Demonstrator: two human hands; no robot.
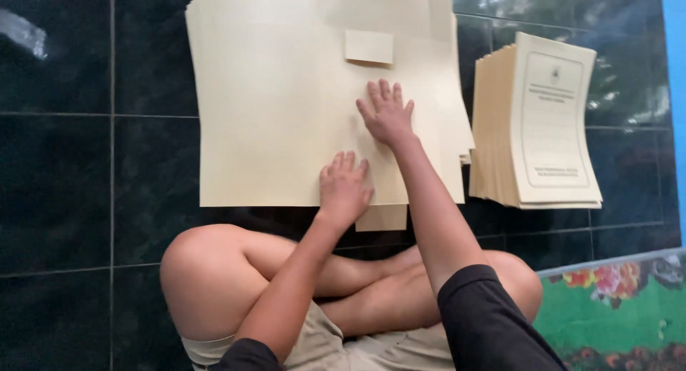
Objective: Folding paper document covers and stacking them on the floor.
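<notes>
Knees (214, 271); hands flat on sheets (286, 107); folded stack (543, 121) right.

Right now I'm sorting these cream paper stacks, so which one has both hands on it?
The large flat stack in the middle: the left hand and right hand press on its blank top sheet. The smaller printed stack to the right lies untouched.

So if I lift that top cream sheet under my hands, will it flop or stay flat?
The top sheet looks thin and wide, so it would probably sag if lifted by one edge. It lies on a fanned stack of similar sheets, so pushing it may slide it easily. It is probably very light.
</notes>
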